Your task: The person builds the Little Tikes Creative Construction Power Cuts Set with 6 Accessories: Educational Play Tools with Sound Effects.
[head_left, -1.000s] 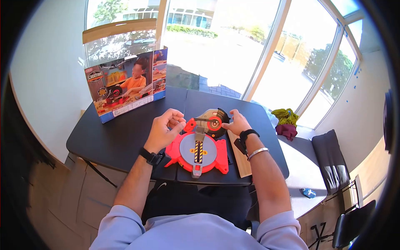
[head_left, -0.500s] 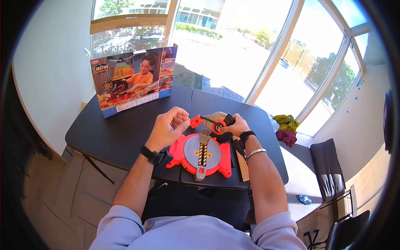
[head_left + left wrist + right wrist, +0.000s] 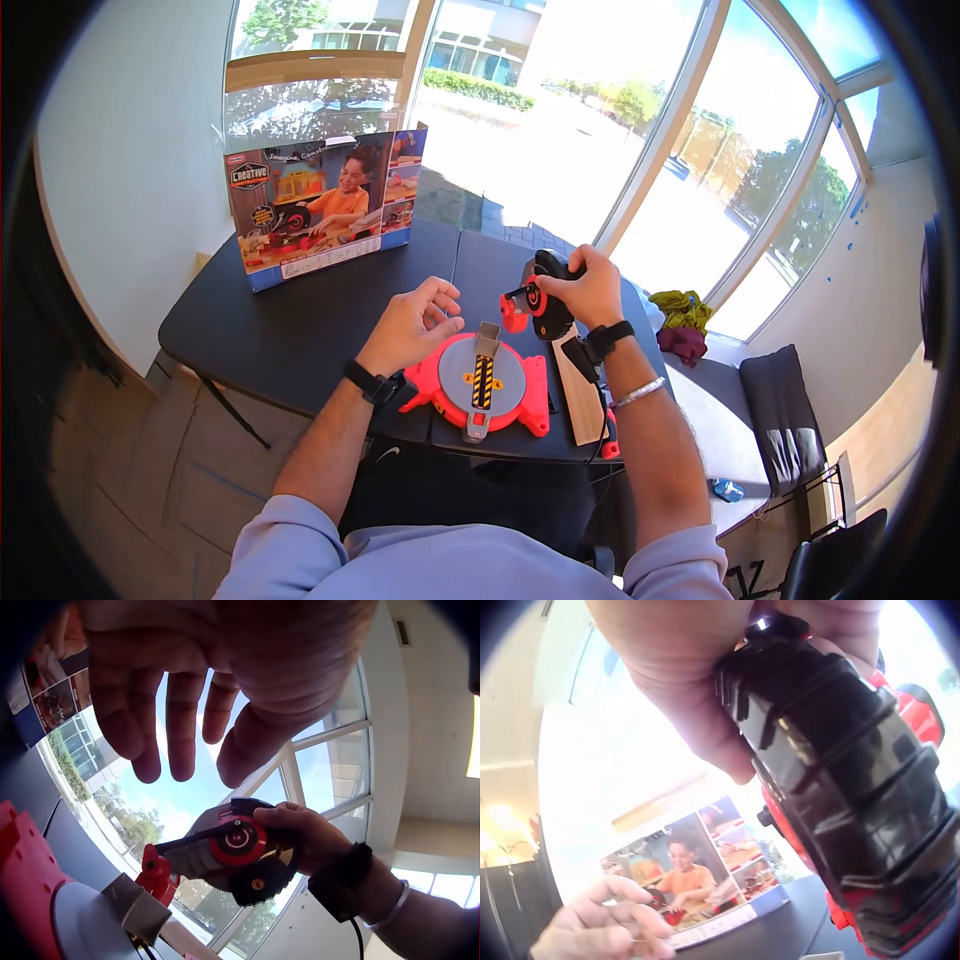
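Note:
A black, grey and red toy circular-saw head [image 3: 548,312] is up in the air above the table's right part. My right hand [image 3: 592,288] grips it, thumb over the side by the red hub. The right wrist view shows its ridged black guard [image 3: 847,780] close up, and in the left wrist view a red hinge piece [image 3: 156,876] sits at the end of its black arm. My left hand [image 3: 412,325] hovers beside it with fingers loosely bent and nothing in them. Below stands the red toy saw base [image 3: 425,375] with a grey round plate and a striped slot.
A wooden board [image 3: 578,395] lies right of the base, with a red piece [image 3: 611,442] at the table edge. The toy's picture box [image 3: 320,205] stands at the back left. Beyond the table's right side are crumpled clothes [image 3: 682,315] and a dark cushion [image 3: 785,405].
My right hand has taken hold of the saw head and lifted it from behind the base, up and to the right, turning it. My left hand's fingers have loosened.

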### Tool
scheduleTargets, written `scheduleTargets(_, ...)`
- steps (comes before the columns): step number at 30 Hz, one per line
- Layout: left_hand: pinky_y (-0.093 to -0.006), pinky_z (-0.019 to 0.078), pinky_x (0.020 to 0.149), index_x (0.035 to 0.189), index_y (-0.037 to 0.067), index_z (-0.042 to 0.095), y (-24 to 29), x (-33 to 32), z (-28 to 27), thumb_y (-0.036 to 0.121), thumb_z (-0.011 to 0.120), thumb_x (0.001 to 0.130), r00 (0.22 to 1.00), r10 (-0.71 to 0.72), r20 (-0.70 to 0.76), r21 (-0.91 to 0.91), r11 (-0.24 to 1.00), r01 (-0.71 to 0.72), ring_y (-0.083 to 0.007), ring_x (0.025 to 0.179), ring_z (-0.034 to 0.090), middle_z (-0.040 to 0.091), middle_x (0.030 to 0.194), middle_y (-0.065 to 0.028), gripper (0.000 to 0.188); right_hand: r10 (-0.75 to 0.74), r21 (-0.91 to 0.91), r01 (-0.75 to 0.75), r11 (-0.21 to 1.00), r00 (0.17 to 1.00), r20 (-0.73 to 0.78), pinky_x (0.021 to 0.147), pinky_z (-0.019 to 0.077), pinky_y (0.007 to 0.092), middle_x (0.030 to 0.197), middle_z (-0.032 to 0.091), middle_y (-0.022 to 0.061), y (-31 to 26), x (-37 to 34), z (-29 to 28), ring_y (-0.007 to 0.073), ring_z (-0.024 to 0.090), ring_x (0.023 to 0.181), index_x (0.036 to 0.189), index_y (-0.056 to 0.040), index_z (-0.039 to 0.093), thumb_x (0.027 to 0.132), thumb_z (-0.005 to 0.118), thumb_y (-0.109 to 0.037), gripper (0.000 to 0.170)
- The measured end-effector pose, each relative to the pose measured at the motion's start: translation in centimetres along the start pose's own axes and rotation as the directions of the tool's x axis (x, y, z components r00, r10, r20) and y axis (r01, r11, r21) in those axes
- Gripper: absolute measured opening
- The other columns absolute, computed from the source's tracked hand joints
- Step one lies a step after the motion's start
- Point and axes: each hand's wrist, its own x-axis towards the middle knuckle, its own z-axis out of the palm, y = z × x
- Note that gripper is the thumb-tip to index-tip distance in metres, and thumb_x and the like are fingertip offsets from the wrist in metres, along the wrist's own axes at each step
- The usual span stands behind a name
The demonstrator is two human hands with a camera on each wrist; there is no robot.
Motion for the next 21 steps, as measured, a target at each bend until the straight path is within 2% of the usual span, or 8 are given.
scheduleTargets(1, -0.0332, 0.0591, 0.075, 0.122, 0.003, 0.064, -0.1, 0.1, 0.1, 0.015, 0.084, 0.092, 1.000, 0.001, -0.006, -0.004, 1.000, -0.001, -0.0169, 0.083, 0.073, 0.078, 0.101, -0.0088, 0.037, -0.020, 0.076, 0.023, 0.997, 0.999, -0.045, 0.064, 0.0479, 0.0370, 0.074, 0.054, 0.0063, -0.7, -0.2, -0.6, 0.0220, 0.053, 0.070, 0.076, -0.0049, 0.051, 0.065, 0.097, -0.030, 0.053)
scheduleTargets(6, -0.0371, 0.0623, 0.083, 0.144, 0.005, 0.052, -0.2, -0.3, 1.6, 0.016, 0.085, 0.094, 0.998, 0.057, 0.008, 0.051, 0.997, -0.057, -0.0245, 0.096, 0.076, 0.074, 0.125, -0.0180, 0.061, -0.079, 0.111, 0.091, 0.990, 0.991, -0.105, 0.063, 0.0471, 0.0351, 0.076, 0.056, 0.0052, -6.0, -1.9, -3.2, 0.0184, 0.054, 0.071, 0.081, -0.0050, 0.052, 0.066, 0.098, -0.029, 0.054)
scheduleTargets(8, -0.0369, 0.0626, 0.083, 0.147, 0.004, 0.050, -0.7, -0.2, 2.4, 0.017, 0.085, 0.094, 0.997, 0.076, -0.012, 0.030, 0.997, -0.076, -0.0251, 0.098, 0.077, 0.072, 0.128, -0.0196, 0.064, -0.164, 0.209, 0.191, 0.959, 0.976, -0.140, 0.059, 0.0449, 0.0319, 0.076, 0.058, 0.0046, -8.6, -3.2, -4.2, 0.0157, 0.052, 0.067, 0.085, -0.0052, 0.053, 0.069, 0.098, -0.025, 0.052)
scheduleTargets(13, -0.0374, 0.0633, 0.083, 0.142, 0.001, 0.051, -0.1, -0.2, 3.5, 0.021, 0.086, 0.094, 0.987, 0.065, -0.146, -0.120, 0.989, -0.083, -0.0274, 0.099, 0.079, 0.073, 0.126, -0.0215, 0.063, -0.199, 0.227, 0.219, 0.949, 0.974, -0.111, 0.057, 0.0466, 0.0247, 0.078, 0.062, 0.0020, -11.7, -6.7, -4.8, 0.0054, 0.056, 0.064, 0.097, -0.0033, 0.061, 0.080, 0.097, -0.023, 0.044)
scheduleTargets(14, -0.0372, 0.0635, 0.082, 0.140, 0.001, 0.051, -0.5, -0.1, 3.6, 0.020, 0.085, 0.095, 0.987, 0.032, -0.158, -0.122, 0.991, -0.052, -0.0269, 0.097, 0.079, 0.074, 0.123, -0.0215, 0.060, -0.201, 0.228, 0.221, 0.948, 0.974, -0.107, 0.057, 0.0466, 0.0247, 0.078, 0.062, 0.0020, -11.8, -7.2, -4.7, 0.0054, 0.056, 0.064, 0.097, -0.0033, 0.061, 0.080, 0.097, -0.023, 0.044)
scheduleTargets(16, -0.0370, 0.0637, 0.081, 0.139, 0.000, 0.052, -1.1, -0.1, 3.4, 0.020, 0.085, 0.095, 0.985, -0.011, -0.174, -0.127, 0.992, -0.012, -0.0264, 0.095, 0.080, 0.075, 0.121, -0.0215, 0.058, -0.099, 0.417, 0.095, 0.904, 0.995, -0.012, 0.059, 0.0490, 0.0234, 0.079, 0.064, 0.0012, -12.1, -8.2, -4.4, 0.0054, 0.061, 0.067, 0.098, -0.0020, 0.061, 0.084, 0.094, -0.019, 0.039)
scheduleTargets(17, -0.0360, 0.0636, 0.082, 0.139, 0.001, 0.051, -1.2, 0.0, 3.4, 0.014, 0.081, 0.097, 0.989, -0.015, -0.149, -0.132, 0.991, -0.005, -0.0236, 0.096, 0.080, 0.076, 0.119, -0.0203, 0.053, -0.096, 0.514, 0.077, 0.854, 0.995, 0.012, 0.064, 0.0548, 0.0236, 0.087, 0.067, 0.0036, -11.8, -8.5, -4.0, 0.0080, 0.069, 0.074, 0.104, 0.0005, 0.065, 0.091, 0.088, -0.011, 0.029)
scheduleTargets(21, -0.0356, 0.0624, 0.089, 0.141, 0.003, 0.051, -2.6, -0.1, 5.1, 0.003, 0.073, 0.100, 0.992, -0.049, -0.116, -0.159, 0.987, 0.030, -0.0236, 0.107, 0.079, 0.076, 0.123, -0.0208, 0.046, -0.112, 0.556, 0.064, 0.829, 0.992, 0.053, 0.070, 0.0596, 0.0249, 0.097, 0.069, 0.0071, -9.8, -8.3, -2.3, 0.0115, 0.074, 0.080, 0.111, 0.0027, 0.067, 0.094, 0.082, -0.004, 0.023)
